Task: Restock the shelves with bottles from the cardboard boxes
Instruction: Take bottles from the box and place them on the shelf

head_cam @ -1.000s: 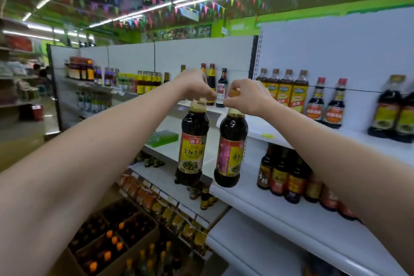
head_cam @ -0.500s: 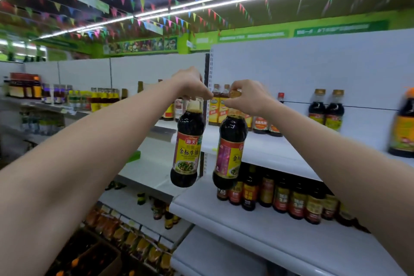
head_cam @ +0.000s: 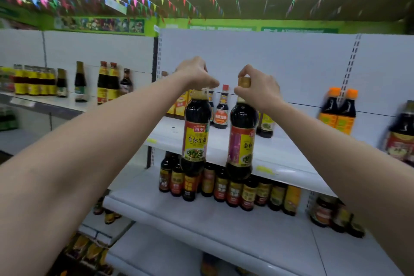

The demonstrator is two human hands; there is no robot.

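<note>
My left hand (head_cam: 195, 72) grips the cap of a dark soy sauce bottle (head_cam: 196, 132) with a red and yellow label. My right hand (head_cam: 257, 87) pinches the gold cap of a second dark bottle (head_cam: 242, 139) with a pink and yellow label. Both bottles hang upright side by side in the air, in front of the white upper shelf (head_cam: 280, 161). The cardboard boxes are out of view.
The upper shelf carries a few bottles at the back (head_cam: 220, 110) and orange-capped bottles (head_cam: 339, 110) at the right. A row of small dark bottles (head_cam: 224, 188) stands on the lower shelf (head_cam: 201, 219). More bottles (head_cam: 107, 83) line the left shelf unit.
The view has swung right and closer to the shelves. Both hands with their bottles have moved along, now in front of the right shelf unit's upper shelf; the boxes dropped out of view.
</note>
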